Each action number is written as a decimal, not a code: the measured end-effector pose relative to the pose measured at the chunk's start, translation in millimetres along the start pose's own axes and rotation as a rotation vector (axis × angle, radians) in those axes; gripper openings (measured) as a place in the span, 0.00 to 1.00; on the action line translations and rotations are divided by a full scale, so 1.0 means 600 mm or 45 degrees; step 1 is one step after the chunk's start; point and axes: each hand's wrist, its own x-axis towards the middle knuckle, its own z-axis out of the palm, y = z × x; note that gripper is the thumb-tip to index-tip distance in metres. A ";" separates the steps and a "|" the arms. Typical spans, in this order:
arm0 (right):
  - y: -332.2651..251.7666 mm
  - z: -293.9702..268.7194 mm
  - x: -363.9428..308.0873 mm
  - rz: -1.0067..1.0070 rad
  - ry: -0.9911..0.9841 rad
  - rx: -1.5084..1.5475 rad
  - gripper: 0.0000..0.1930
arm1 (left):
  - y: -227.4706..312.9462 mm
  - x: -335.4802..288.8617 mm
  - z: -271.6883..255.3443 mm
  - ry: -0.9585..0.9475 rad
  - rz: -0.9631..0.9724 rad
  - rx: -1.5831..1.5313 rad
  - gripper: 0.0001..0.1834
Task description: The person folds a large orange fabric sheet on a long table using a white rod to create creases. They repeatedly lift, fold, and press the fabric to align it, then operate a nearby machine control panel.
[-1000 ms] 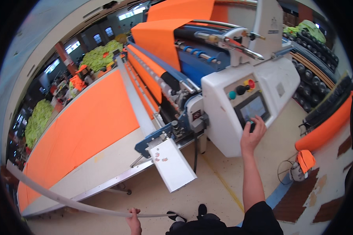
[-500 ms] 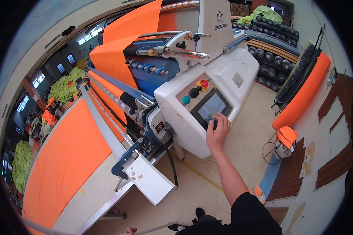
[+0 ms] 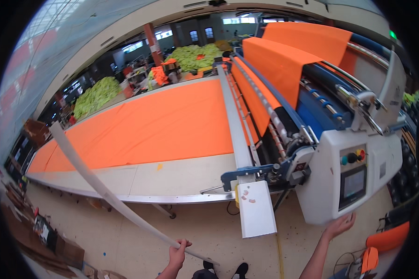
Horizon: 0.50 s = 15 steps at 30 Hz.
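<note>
My left hand (image 3: 178, 253) is closed round a long, pale, slender pole or strip (image 3: 83, 166), which slants up and left in front of the table. My right hand (image 3: 341, 226) is held just under the white housing (image 3: 319, 186) of a fabric-spreading machine, palm turned up and fingers loosely apart, holding nothing. Above it sits the control panel, with a dark-framed touch screen (image 3: 353, 187) and green, black and red-yellow knobs (image 3: 353, 158). Bright orange cloth (image 3: 158, 123) lies along the table (image 3: 181, 174); more orange cloth (image 3: 284, 60) drapes over the machine's rollers.
A white box-shaped arm (image 3: 258, 214) juts past the table's near edge. Heaps of yellow-green cloth (image 3: 195, 56) lie behind the table. An orange roll (image 3: 388, 237) rests at the lower right. Cardboard boxes (image 3: 70, 249) stand at the lower left.
The view has swung left. My right hand has left the touch screen and dropped below the housing. My left hand and the long pole have come fully into view.
</note>
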 end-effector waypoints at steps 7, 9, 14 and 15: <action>0.182 -0.269 -0.496 -0.050 -1.927 -0.691 0.35 | 0.076 0.030 -0.123 0.304 0.127 -0.463 0.16; 0.119 -0.299 -0.611 -0.151 -2.228 -0.681 0.48 | 0.129 0.047 -0.172 0.310 0.261 -0.646 0.19; -0.069 -0.262 -0.759 -0.566 -2.572 -0.576 0.57 | 0.232 0.048 -0.435 0.206 0.436 -1.050 0.28; -0.097 -0.248 -0.771 -0.603 -2.599 -0.543 0.56 | 0.250 0.045 -0.495 0.138 0.465 -1.149 0.29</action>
